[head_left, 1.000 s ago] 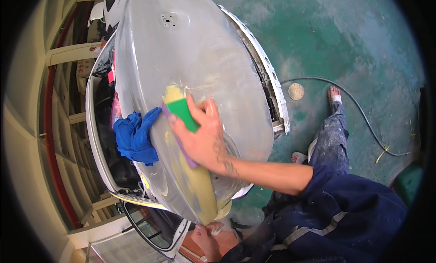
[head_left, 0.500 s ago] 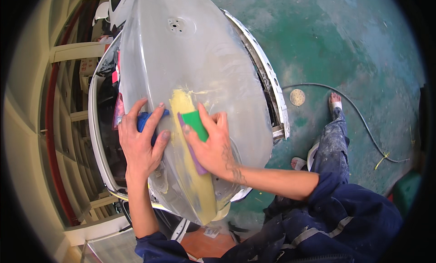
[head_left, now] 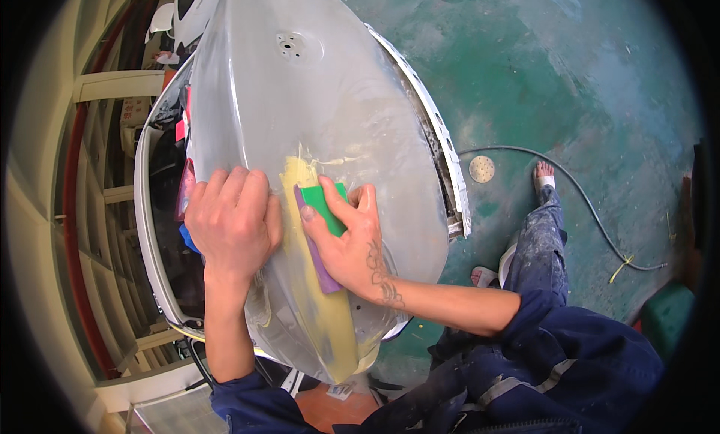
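One green-purple block (head_left: 318, 201) gripped in right hand (head_left: 354, 245), streaky yellow coating (head_left: 336, 321), curved grey panel (head_left: 322, 104) — left hand (head_left: 235, 224) clenched

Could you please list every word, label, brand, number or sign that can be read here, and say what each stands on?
I cannot quote any text with confidence.
Pale brown box in the left background: red marks like writing, too small and blurred to read.
White label on the orange-brown surface at the bottom: too small to read.
Green and purple block in the right grip: no text visible.
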The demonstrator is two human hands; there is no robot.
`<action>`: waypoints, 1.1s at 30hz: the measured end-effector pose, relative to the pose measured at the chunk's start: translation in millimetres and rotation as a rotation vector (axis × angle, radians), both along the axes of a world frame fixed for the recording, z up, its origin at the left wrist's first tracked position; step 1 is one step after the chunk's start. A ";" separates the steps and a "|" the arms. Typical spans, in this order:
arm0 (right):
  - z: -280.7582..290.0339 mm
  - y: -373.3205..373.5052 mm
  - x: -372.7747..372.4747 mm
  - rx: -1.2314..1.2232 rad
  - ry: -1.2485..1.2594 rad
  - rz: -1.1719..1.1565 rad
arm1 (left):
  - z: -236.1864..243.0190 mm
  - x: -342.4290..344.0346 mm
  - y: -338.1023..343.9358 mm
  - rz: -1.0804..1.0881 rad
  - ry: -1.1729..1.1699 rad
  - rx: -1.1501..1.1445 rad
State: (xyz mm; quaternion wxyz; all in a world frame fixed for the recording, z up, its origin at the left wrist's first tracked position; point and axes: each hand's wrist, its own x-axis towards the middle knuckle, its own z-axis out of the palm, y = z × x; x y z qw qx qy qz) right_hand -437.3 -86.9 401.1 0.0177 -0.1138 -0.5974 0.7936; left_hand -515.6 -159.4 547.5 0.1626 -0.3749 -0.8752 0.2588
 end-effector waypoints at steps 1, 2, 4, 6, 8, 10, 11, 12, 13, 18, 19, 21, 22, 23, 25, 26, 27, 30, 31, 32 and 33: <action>-9.3 -7.0 -4.3 0.013 0.049 -0.028 | -2.7 -1.3 -4.0 -0.005 -0.002 0.015; -12.4 -12.2 -18.5 0.005 0.027 -0.034 | -3.9 2.1 -11.3 0.006 -0.007 0.019; -12.3 2.9 -56.2 0.029 0.001 -0.087 | -4.5 -2.7 -0.8 -0.023 0.005 0.041; -9.7 7.1 -70.5 0.037 -0.020 -0.104 | -2.6 -2.1 3.7 -0.023 0.016 0.043; -1.0 -4.5 -16.1 0.011 -0.015 -0.065 | -2.8 1.6 -5.8 0.011 0.008 0.036; -4.5 -5.7 5.6 0.009 0.020 -0.046 | -3.6 0.7 -4.4 0.003 0.016 0.048; -6.6 -2.9 -10.6 0.018 0.015 -0.045 | -4.0 1.6 -4.7 0.000 0.019 0.053; -9.2 -0.2 -31.6 0.028 0.011 -0.043 | -4.5 2.0 -7.0 0.004 0.020 0.080; -11.3 7.5 -48.5 0.056 -0.008 -0.082 | -3.4 0.6 -0.7 -0.011 0.020 0.118; -5.9 -7.3 -5.5 -0.014 0.002 -0.070 | 2.1 25.8 -19.8 0.133 -0.041 0.263; -9.3 -7.5 -8.6 0.000 0.021 -0.074 | 9.0 33.6 -18.0 0.133 -0.095 0.265; -18.4 0.4 -46.1 0.047 0.016 -0.097 | 14.5 40.9 -25.1 0.133 -0.223 0.215; -19.8 8.2 -74.4 0.073 -0.016 -0.102 | 13.3 37.2 -29.7 0.073 -0.233 0.220; -20.7 7.6 -87.6 0.088 -0.047 -0.092 | 9.9 34.9 -39.6 0.028 -0.240 0.216; -9.9 -5.4 -47.7 0.046 -0.028 -0.079 | 13.1 37.6 -45.9 0.000 -0.198 0.125; 0.4 3.9 -27.4 0.047 -0.009 -0.113 | 15.1 28.2 -36.0 -0.051 -0.193 0.160; 1.5 6.1 -5.8 0.022 0.015 -0.076 | 11.2 21.1 -34.1 -0.080 -0.202 0.184; -7.6 -0.5 -40.2 0.041 0.046 -0.049 | 3.3 10.0 -31.9 -0.191 -0.090 0.205; -9.5 6.9 -68.9 0.078 0.034 -0.066 | 2.0 7.9 -26.3 -0.201 -0.075 0.210; -10.9 4.6 -67.4 0.079 0.027 -0.094 | 0.8 5.0 -20.1 -0.211 -0.059 0.211; -14.3 1.8 -65.5 0.079 0.021 -0.122 | -3.1 1.6 -8.9 -0.233 -0.031 0.233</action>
